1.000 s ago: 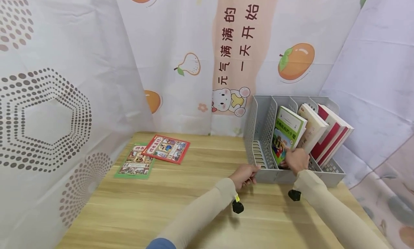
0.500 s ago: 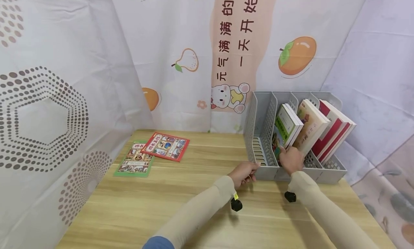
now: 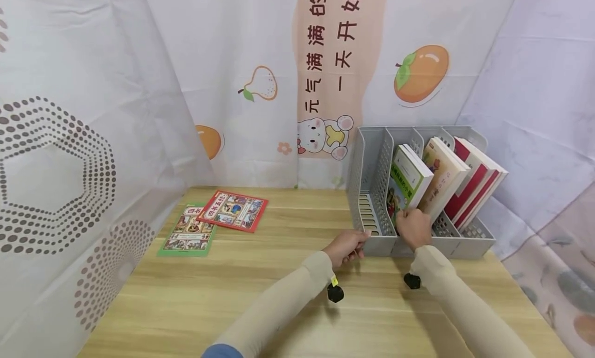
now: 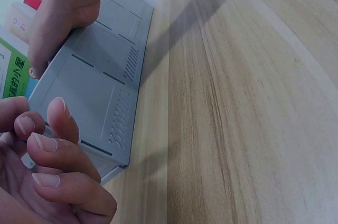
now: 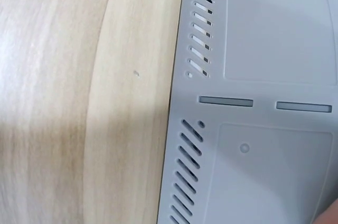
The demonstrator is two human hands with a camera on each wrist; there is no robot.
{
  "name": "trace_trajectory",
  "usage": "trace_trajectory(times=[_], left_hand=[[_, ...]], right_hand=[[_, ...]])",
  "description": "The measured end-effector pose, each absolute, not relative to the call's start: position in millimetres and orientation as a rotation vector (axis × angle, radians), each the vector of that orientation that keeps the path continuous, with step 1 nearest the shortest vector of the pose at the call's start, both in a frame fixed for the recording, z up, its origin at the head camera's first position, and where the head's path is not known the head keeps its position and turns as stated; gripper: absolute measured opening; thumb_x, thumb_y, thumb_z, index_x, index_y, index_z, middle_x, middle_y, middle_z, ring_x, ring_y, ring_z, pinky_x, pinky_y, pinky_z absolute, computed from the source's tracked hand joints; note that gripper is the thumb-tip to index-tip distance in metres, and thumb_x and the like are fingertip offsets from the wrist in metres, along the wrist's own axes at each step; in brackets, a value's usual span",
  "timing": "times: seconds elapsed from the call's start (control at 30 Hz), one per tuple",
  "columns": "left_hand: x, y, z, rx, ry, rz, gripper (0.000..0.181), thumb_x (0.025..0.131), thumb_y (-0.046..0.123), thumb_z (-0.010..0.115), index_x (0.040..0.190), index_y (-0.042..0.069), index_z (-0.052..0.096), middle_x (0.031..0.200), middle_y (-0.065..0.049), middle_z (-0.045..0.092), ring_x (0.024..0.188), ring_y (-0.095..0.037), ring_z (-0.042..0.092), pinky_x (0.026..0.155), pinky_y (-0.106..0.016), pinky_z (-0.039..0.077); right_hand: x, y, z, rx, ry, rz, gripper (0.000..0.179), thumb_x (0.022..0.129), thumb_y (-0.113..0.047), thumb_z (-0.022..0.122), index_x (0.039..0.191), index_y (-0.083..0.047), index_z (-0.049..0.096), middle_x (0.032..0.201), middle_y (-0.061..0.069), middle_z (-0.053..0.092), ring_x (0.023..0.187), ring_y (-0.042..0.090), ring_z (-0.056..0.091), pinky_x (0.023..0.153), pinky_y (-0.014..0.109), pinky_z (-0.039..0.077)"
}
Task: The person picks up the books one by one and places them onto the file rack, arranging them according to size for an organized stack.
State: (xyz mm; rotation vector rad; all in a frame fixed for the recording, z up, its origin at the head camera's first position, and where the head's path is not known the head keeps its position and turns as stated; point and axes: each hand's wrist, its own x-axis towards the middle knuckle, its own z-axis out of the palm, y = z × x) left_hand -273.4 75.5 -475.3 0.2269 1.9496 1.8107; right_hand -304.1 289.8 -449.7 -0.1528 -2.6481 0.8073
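Note:
A grey slotted file rack (image 3: pixel 378 247) stands at the right of the wooden table. My left hand (image 3: pixel 344 245) pinches its front left edge between thumb and index finger; the other fingers curl loosely outside, as the left wrist view shows. My right hand (image 3: pixel 413 228) grips the lower front of a green picture-covered book (image 3: pixel 403 177), which leans in the second compartment from the left with white page edges showing. Its fingertips are hidden behind the rack's front wall. In the right wrist view, mostly the rack's front wall (image 5: pixel 269 171) shows.
Beside the green book, a beige book (image 3: pixel 439 182) leans in its compartment, and red-and-white books (image 3: pixel 474 187) fill the rightmost one. A red booklet (image 3: pixel 234 211) overlaps a green booklet (image 3: pixel 186 239) on the table's left. Printed curtains (image 3: pixel 260 27) hang behind.
The green book has shifted left, uncovering more of the beige book's cover. My right hand has moved slightly left, its extended index finger now curled. The left hand keeps its hold on the rack.

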Motion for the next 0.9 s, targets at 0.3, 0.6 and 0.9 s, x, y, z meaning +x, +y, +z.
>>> trace_trajectory(times=[0.3,0.6,0.9], left_hand=[[-278.1,75.2,-474.8,0.24,1.969,1.764,0.056,0.105,0.046,0.055,0.06,0.014,0.044,0.058,-0.003,0.054,0.045,-0.014,0.032,0.042,-0.029,0.022],[-294.9,22.1,-476.9,0.291,2.13,1.635,0.059,0.105,0.051,0.054,0.081,-0.002,0.062,0.07,-0.011,0.063,0.049,-0.012,0.038,0.043,-0.026,0.028],[-327.7,-112.6,-484.2,0.083,2.415,1.56,0.052,0.106,0.046,0.054,0.132,0.003,0.067,0.078,-0.015,0.067,0.048,-0.01,0.039,0.042,-0.025,0.033]], right_hand=[[-303.6,288.7,-449.5,-0.173,-2.624,0.826,0.041,0.1,-0.018,0.043,0.059,-0.012,0.04,0.05,0.002,0.036,0.046,0.022,0.038,0.044,0.034,0.031],[-301.6,280.9,-456.2,-0.126,-2.593,0.753,0.044,0.102,-0.015,0.044,0.058,-0.014,0.04,0.05,0.003,0.038,0.045,0.023,0.038,0.045,0.036,0.032],[-301.6,282.8,-455.9,-0.097,-2.513,0.672,0.043,0.099,-0.011,0.047,0.056,-0.013,0.042,0.05,0.005,0.042,0.048,0.027,0.041,0.05,0.04,0.034]])
